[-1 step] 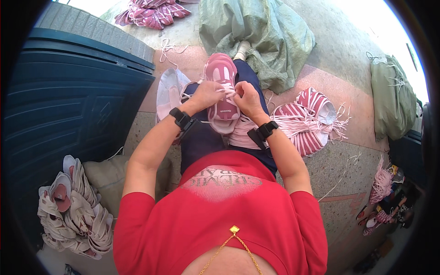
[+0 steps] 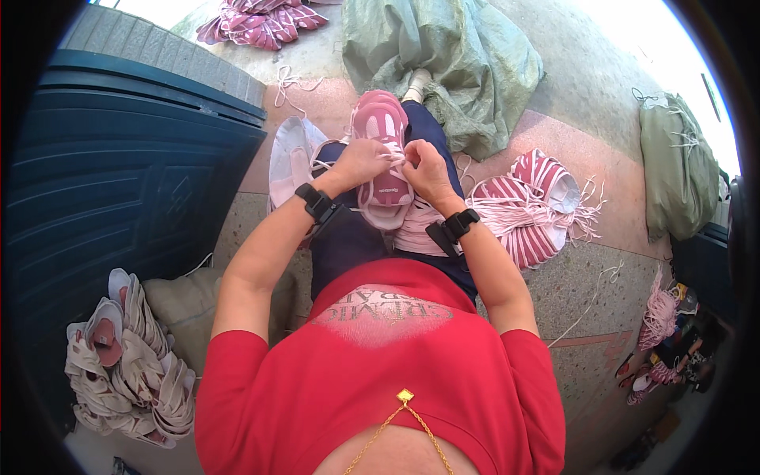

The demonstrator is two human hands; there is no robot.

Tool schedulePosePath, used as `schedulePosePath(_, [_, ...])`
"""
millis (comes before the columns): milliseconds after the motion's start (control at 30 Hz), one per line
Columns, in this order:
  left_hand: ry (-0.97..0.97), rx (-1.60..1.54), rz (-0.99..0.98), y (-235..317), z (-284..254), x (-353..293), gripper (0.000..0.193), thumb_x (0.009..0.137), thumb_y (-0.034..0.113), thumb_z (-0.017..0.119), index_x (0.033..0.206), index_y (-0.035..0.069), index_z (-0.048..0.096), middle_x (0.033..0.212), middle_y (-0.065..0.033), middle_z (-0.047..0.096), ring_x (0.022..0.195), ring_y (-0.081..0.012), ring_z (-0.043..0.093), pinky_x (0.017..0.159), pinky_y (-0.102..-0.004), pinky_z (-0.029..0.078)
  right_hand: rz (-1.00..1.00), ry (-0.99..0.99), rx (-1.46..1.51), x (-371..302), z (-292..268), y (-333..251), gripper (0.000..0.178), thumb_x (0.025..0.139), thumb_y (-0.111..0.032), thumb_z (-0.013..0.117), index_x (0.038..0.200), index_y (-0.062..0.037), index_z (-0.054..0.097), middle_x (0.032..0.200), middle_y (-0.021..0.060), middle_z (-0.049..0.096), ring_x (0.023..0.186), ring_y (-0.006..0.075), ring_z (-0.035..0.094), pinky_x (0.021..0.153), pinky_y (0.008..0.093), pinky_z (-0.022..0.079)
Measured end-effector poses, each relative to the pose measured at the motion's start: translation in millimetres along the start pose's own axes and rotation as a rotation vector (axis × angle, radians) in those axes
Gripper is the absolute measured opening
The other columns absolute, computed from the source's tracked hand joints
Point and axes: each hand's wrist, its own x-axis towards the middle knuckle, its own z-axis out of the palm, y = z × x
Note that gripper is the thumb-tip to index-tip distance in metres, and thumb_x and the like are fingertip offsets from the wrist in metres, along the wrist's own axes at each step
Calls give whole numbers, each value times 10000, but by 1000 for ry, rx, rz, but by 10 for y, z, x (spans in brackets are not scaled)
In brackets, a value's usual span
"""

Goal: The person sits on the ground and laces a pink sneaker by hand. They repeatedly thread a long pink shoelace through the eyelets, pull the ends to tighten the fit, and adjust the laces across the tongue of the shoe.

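A pink-and-white shoe upper [image 2: 386, 188] lies across my lap, its toe end pointing away from me. My left hand [image 2: 362, 161] rests over its left side, fingers pinched on a pale shoelace [image 2: 396, 159] at the lacing. On the opposite side, my right hand [image 2: 427, 170] is closed in a pinch on the lace too; the exact grip of its fingertips is partly hidden. Just left of my knees lies a white-lined shoe upper [image 2: 290, 162]. By my right thigh is a stack of pink striped uppers [image 2: 530, 241] with many loose laces.
A large green woven sack [image 2: 475, 71] lies ahead, over my foot area. Another filled sack [image 2: 677, 174] stands far right. A blue door [image 2: 119, 166] borders the left. Beige uppers [image 2: 131, 372] are piled lower left beside a tan sack [image 2: 186, 309]; pink uppers [image 2: 261, 22] lie far left.
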Motion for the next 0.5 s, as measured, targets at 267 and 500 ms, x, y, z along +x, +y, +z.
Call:
schedulePosePath(267, [-190,269,78,16,90,283,230,715,197,653,826,-1,682,738,-225,636,669,-341,630,627,-404,485,-104,17,53,-29,-18,78,177,723,-35,634,879,-43,551,778,116,560,728,287,579,648,374,472])
schedulePosePath(500, [-92,348,98,60,143,259,185,714,169,641,763,-9,654,704,-213,623,683,-354,629,639,-425,495,-75,16,103,-78,-32,95,184,726,-37,650,882,-41,552,781,105,579,731,257,591,664,342,479])
